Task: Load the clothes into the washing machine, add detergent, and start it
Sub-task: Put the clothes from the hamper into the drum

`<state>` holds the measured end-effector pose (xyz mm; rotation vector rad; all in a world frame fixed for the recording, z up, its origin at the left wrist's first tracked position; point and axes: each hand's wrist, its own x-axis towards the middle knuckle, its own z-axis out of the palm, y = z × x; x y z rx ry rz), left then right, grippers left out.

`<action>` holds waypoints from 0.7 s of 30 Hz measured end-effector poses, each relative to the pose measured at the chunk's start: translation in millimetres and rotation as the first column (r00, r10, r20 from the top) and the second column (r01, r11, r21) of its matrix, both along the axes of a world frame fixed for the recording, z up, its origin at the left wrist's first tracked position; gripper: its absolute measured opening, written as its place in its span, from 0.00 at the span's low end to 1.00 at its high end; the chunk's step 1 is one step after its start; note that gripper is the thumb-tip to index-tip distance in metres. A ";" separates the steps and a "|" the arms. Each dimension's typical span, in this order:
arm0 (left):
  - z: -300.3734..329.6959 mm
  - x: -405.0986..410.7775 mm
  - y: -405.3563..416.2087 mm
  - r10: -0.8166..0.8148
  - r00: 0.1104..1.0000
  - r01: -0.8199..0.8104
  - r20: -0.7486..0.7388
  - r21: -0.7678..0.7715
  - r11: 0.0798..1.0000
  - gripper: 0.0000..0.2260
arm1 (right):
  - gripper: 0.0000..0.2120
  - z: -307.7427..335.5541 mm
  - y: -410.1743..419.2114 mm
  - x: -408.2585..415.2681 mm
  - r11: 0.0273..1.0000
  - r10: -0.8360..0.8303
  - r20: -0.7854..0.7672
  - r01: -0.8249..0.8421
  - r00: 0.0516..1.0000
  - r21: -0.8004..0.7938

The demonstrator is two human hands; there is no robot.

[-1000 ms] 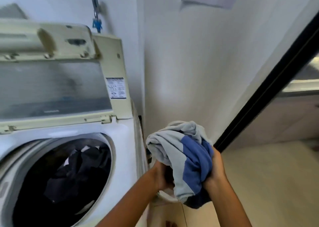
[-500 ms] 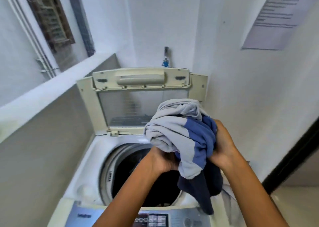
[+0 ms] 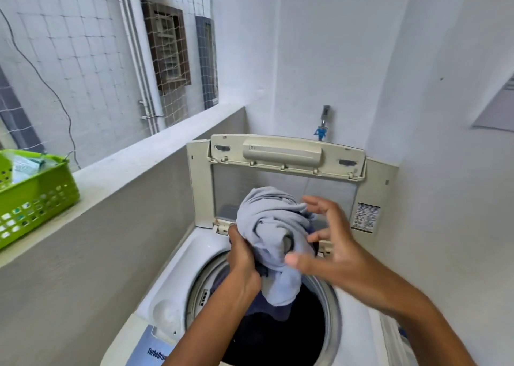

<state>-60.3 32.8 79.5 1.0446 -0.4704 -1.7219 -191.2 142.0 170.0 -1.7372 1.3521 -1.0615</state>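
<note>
A bundled grey and blue garment (image 3: 274, 237) hangs over the open drum (image 3: 292, 329) of a white top-loading washing machine (image 3: 169, 296). My left hand (image 3: 242, 265) grips the bundle from its left side. My right hand (image 3: 331, 243) is just off the bundle's right side, fingers spread and relaxed, holding nothing. Dark clothes lie inside the drum. The machine's lid (image 3: 283, 182) stands upright at the back. No detergent is visible.
A green plastic basket (image 3: 33, 193) with items in it sits on the ledge (image 3: 133, 168) to the left. A tap with a blue fitting (image 3: 322, 123) is on the wall behind the lid. White walls close in at the right and back.
The bundle has moved from the right of the machine to above the drum. My right hand has let go of it and spread its fingers. The view has turned left.
</note>
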 end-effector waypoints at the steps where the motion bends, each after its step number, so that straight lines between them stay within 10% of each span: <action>1: -3.9 -2.0 -3.2 0.028 0.999 -0.027 0.023 -0.014 1.000 0.32 | 0.38 -6.2 -4.2 3.3 0.998 0.050 -0.122 -0.053 0.991 -0.021; 4: -2.1 -1.3 -5.8 0.112 0.981 -0.111 0.159 -0.018 0.994 0.26 | 0.45 -25.7 -22.9 7.6 0.991 -0.037 -0.380 -0.016 0.924 -0.135; 11: 16.8 11.2 13.6 0.040 0.973 -0.014 0.228 -0.114 0.993 0.11 | 0.36 -31.4 -56.1 -12.3 0.899 -0.361 -0.274 0.254 0.892 -0.358; 21: 10.8 21.1 23.8 -0.252 0.873 0.306 0.417 -0.066 0.950 0.13 | 0.08 23.4 -80.6 -34.8 0.801 -0.392 0.378 0.513 0.839 -0.308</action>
